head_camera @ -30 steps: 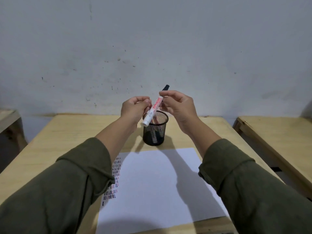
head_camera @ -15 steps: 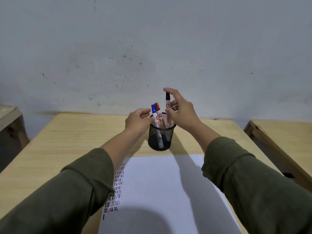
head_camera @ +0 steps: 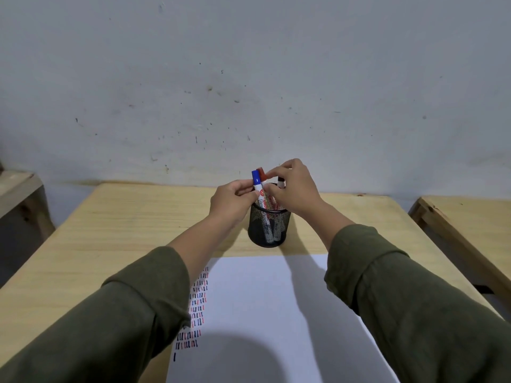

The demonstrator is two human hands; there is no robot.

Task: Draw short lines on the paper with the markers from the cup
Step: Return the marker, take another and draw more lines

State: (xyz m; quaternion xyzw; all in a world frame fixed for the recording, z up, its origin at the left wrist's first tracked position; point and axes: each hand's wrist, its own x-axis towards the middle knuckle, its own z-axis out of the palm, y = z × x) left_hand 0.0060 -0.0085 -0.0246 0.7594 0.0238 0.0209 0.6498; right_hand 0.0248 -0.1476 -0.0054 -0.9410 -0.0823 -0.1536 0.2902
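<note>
From the head camera, a black mesh cup [head_camera: 269,226] stands on the wooden desk [head_camera: 124,225], just beyond the far edge of the paper [head_camera: 262,313]. The left hand [head_camera: 232,201] pinches the blue-capped marker [head_camera: 257,186] standing in the cup. The right hand [head_camera: 293,189] closes its fingers on the red-capped marker [head_camera: 261,174] beside it. Short lines [head_camera: 195,313] mark the paper's left side

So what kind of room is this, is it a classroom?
Maybe a classroom or plain study room, though I can't be sure. There are several bare wooden desks side by side against a scuffed white wall, plus a mesh cup of markers and paper.
</note>
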